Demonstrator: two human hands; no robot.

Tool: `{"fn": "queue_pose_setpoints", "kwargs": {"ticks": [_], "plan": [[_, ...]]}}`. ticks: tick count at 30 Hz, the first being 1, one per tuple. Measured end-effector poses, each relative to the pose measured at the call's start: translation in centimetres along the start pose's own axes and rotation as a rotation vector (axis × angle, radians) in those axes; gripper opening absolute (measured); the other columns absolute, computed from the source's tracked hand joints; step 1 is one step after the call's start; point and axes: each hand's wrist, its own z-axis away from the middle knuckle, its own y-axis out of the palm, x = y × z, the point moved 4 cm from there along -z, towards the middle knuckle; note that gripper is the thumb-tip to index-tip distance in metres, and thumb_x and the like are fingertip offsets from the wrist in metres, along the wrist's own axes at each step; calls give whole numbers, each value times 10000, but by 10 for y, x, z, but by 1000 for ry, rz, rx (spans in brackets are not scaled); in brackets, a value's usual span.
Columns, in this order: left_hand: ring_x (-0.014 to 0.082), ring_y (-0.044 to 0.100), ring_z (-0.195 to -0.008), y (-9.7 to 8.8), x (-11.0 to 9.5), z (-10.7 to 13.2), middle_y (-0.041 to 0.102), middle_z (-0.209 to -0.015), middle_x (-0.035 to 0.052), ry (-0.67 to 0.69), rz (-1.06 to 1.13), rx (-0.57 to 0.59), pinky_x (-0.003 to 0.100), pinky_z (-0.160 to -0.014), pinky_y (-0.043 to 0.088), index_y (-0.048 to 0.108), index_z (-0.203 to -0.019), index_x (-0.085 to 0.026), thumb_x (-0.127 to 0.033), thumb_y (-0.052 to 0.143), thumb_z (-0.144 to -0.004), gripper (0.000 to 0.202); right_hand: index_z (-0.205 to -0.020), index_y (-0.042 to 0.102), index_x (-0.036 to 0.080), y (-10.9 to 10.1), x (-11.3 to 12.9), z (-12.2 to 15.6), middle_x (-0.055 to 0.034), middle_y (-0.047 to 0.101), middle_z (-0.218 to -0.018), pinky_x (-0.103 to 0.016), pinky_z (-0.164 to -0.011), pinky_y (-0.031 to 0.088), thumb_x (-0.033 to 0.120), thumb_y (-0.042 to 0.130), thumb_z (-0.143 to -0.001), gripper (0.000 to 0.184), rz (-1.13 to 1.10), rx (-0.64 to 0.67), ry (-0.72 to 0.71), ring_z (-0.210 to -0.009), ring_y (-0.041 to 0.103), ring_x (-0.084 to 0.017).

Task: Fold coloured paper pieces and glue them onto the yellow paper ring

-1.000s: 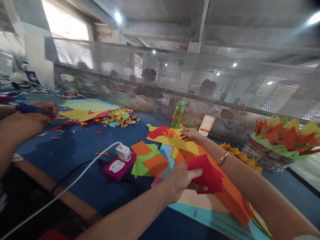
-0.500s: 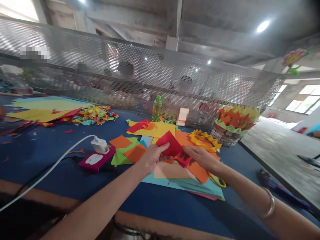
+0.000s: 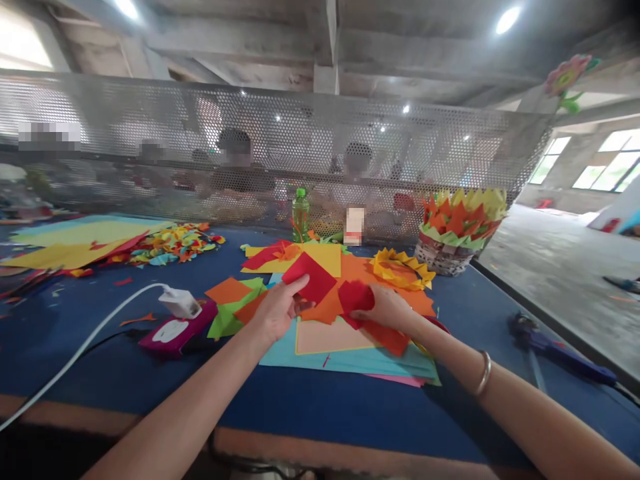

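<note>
Between the thumb and fingers of my left hand (image 3: pixel 280 308) is a square of red paper (image 3: pixel 311 280), held up at a slant. My right hand (image 3: pixel 387 310) is closed on another red paper piece (image 3: pixel 356 299), slightly apart to the right; its fingers partly hide the piece. Both hands are above a spread of coloured sheets: orange paper (image 3: pixel 353 267), a peach sheet (image 3: pixel 330 337) and light blue sheets (image 3: pixel 300 357). Behind my right hand rests a yellow pointed paper ring (image 3: pixel 380 267). Orange and green squares (image 3: pixel 227 291) lie left of my left hand.
On the left are a purple power strip (image 3: pixel 175 330) with a white charger (image 3: pixel 181 303), and paper scraps (image 3: pixel 175 243). A green bottle (image 3: pixel 301 217) stands by the mesh screen (image 3: pixel 175 120). At right are a petalled paper basket (image 3: pixel 445 257) and a blue-handled glue gun (image 3: pixel 565 353).
My hands have drawn apart, separating the two red pieces. The left hand's square now shows whole, and the right hand has turned over its piece. The camera view has shifted slightly.
</note>
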Motion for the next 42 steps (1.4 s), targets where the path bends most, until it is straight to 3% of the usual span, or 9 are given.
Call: {"fn": "queue_pose_setpoints", "kwargs": {"ticks": [7,10,16,21,27,32,37,42], "plan": [[186,656,-929,0,2,0,643,-1138,79,-5,-13,2,365,-782,582,607,-1178,-150,-329,619,-951,289,-1125,628,154,-1,9,5,-49,671,-1065,-374,-802,570,411,621,-951,311,-94,24,-72,-900,664,-172],[176,656,-903,-2,2,-1,647,-1115,73,2,-3,0,350,-761,583,611,-1165,-149,-326,618,-952,277,-1151,619,154,-11,8,4,-52,668,-1090,-363,-790,576,384,622,-954,302,-139,-47,-123,-905,667,-170],[128,651,-768,-2,0,-2,674,-996,43,15,24,6,261,-634,563,640,-1073,-133,-259,638,-939,184,-1247,577,177,-38,-6,8,-75,633,-1196,-451,-915,534,370,618,-952,355,-76,-248,-122,-1049,634,-219],[131,668,-681,-2,-2,-1,734,-901,65,27,51,5,216,-524,535,705,-944,-130,-187,712,-850,111,-1157,615,166,-28,-4,12,-44,665,-1050,-383,-809,563,386,627,-947,305,-49,-176,-172,-896,657,-174],[159,699,-683,-1,-3,0,767,-914,81,44,63,14,230,-518,557,737,-935,-142,-214,774,-773,182,-1177,607,169,-32,-8,7,-56,659,-1105,-392,-835,561,369,619,-954,300,-104,-249,-141,-940,655,-182],[141,684,-637,0,-4,2,769,-883,75,41,63,3,213,-489,546,736,-881,-139,-185,778,-755,141,-1266,566,180,-28,-11,6,-58,658,-1106,-400,-834,561,387,631,-944,388,-154,-257,-156,-934,658,-188],[133,667,-598,1,-5,5,762,-822,66,36,57,7,213,-477,540,731,-848,-132,-176,766,-768,97,-1250,579,178,-31,-16,3,-69,647,-1165,-434,-892,547,366,626,-949,358,-223,-301,-128,-1006,649,-205],[130,657,-582,1,-5,4,753,-796,60,35,44,10,213,-482,534,731,-883,-132,-177,749,-797,99,-1242,582,170,-33,-29,-6,-63,655,-1140,-385,-818,577,359,627,-953,347,-329,-244,-95,-934,665,-180]]}}
